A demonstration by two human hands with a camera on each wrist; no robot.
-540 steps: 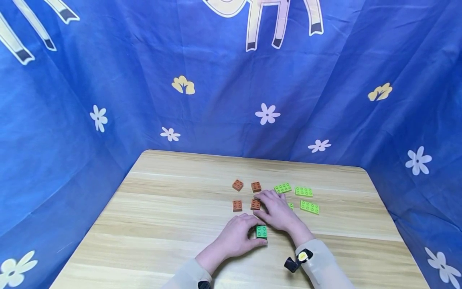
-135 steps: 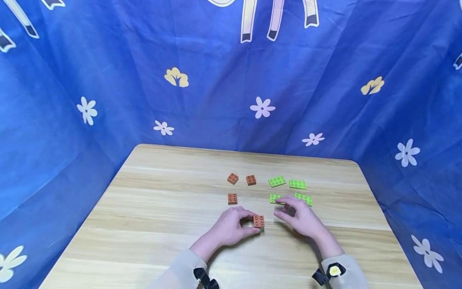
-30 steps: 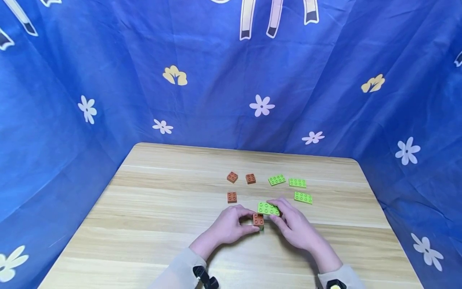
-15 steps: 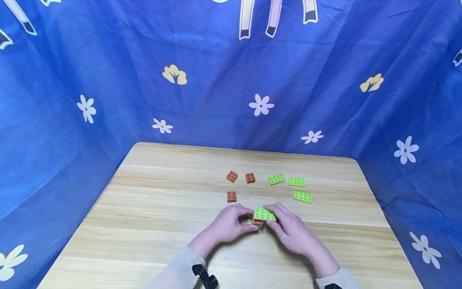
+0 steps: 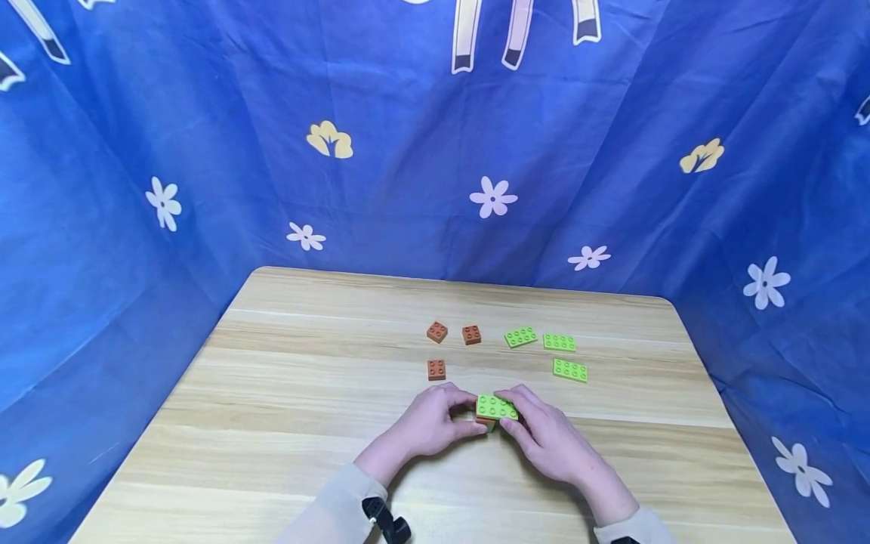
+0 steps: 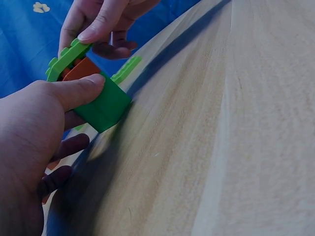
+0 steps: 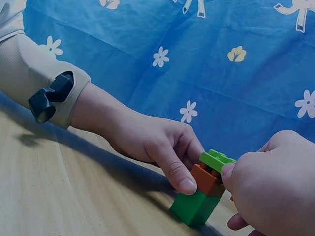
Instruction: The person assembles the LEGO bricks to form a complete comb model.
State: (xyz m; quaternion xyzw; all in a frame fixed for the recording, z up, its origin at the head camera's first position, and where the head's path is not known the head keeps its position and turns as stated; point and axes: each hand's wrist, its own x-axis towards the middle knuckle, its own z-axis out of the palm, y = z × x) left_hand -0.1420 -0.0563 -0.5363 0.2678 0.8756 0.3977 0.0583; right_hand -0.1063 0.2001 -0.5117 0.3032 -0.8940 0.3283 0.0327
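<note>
My left hand [image 5: 435,423] pinches a small stack between thumb and fingers. At the bottom of it is a dark green building brick [image 6: 109,105], and a reddish-brown brick [image 7: 205,181] sits on that. My right hand [image 5: 547,434] pinches the right end of a lime green eight-stud plate [image 5: 495,408] over the stack. The plate sticks out past the stack on the right. In the right wrist view it lies slightly tilted, with brown studs visible in a gap beneath it. Most of the green brick is hidden from the head view.
Beyond the hands lie three loose reddish-brown bricks [image 5: 436,369] on the left and three lime plates [image 5: 569,370] on the right. The wooden table [image 5: 306,363] is backed by a blue patterned curtain [image 5: 408,219].
The brown brick has gone onto the green one. Since then, my right hand has picked up the near-left lime plate and brought it left and nearer, over the stack. My left hand stays put.
</note>
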